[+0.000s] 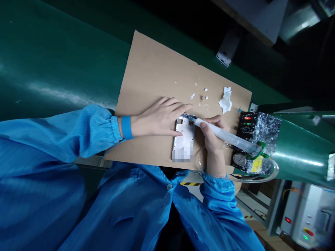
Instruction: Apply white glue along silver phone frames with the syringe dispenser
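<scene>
A flat silver phone frame [184, 139] with small cut-outs lies on a sheet of brown cardboard [146, 73]. My left hand [164, 116] rests along its left side, fingers stretched out, the thumb touching its face. In my right hand [214, 134] is a translucent dispensing syringe [227, 136], held at a slant. Its blue tip [192, 119] meets the upper right part of the frame, too small to tell whether it touches. A green cap [259, 150] and clear hose are fitted to the syringe's back end.
Right of the cardboard stands a stained black dispenser box [258, 130] with a gauge [239, 159]. A crumpled white wipe [225, 100] and white scraps lie on the cardboard. Another phone frame [223, 59] sits on the green bench [78, 45]. Clear tubing [274, 172] loops near my right wrist.
</scene>
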{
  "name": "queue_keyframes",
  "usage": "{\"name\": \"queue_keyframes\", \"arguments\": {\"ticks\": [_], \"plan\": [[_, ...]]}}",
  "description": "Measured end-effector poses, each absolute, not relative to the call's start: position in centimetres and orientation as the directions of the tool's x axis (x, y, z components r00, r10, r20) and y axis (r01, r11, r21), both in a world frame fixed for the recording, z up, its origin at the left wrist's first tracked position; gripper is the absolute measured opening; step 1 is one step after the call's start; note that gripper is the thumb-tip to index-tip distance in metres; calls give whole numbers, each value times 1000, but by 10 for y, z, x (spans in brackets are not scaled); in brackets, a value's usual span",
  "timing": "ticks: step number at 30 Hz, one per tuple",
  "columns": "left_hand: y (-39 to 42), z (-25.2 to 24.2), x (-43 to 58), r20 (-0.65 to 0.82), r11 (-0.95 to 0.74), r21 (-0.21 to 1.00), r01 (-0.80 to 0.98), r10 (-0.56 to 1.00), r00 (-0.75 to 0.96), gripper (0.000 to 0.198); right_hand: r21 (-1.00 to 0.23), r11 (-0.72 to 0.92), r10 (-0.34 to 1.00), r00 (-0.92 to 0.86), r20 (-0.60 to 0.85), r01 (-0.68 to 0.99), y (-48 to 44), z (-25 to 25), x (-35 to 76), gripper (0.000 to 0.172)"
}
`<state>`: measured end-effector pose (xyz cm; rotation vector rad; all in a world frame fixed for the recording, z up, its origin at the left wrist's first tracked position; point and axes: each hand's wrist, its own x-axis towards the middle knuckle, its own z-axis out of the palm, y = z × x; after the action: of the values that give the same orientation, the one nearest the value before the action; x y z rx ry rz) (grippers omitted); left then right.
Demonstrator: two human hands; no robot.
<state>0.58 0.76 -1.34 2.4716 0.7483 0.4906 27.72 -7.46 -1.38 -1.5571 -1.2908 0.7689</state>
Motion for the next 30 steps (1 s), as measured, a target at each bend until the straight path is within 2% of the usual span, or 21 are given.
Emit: {"name": "queue_keyframes", "arguments": {"ticks": [11, 30], "plan": [[8, -10, 6, 155, -699, 580, 418, 599, 786, 99, -914, -4, 963, 248, 105, 405, -75, -12, 277, 56], [8, -12, 6, 177, -706, 581, 405, 595, 784, 101, -917, 17, 963, 240, 122, 398, -75, -14, 278, 58]]}}
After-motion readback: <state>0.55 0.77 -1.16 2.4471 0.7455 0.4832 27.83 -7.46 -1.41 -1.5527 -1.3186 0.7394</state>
